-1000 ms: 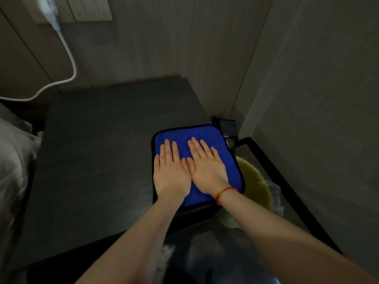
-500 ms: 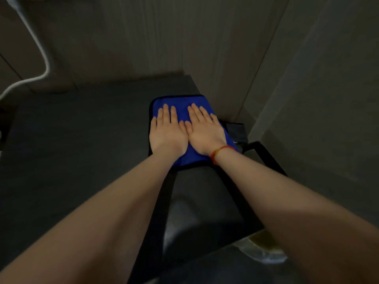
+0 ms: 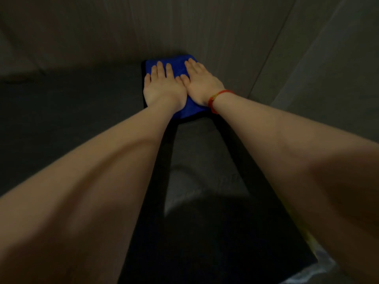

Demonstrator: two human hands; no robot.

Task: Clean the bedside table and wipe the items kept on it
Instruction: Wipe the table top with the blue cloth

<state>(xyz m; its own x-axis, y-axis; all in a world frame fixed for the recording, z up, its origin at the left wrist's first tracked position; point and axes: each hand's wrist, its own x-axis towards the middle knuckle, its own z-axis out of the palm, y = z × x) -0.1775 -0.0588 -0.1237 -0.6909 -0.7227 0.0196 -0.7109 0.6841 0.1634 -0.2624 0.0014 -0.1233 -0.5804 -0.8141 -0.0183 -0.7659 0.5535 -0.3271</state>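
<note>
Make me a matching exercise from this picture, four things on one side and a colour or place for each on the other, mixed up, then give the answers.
Things:
1. cloth
2. wrist string
3. left hand
4. bedside table

Descriptions:
A. red, on the right arm
B. dark grey surface under the cloth
C. blue, pushed to the far corner by the wall
D. flat on the cloth, beside the right hand

Pairs: 1-C, 2-A, 3-D, 4-B
</note>
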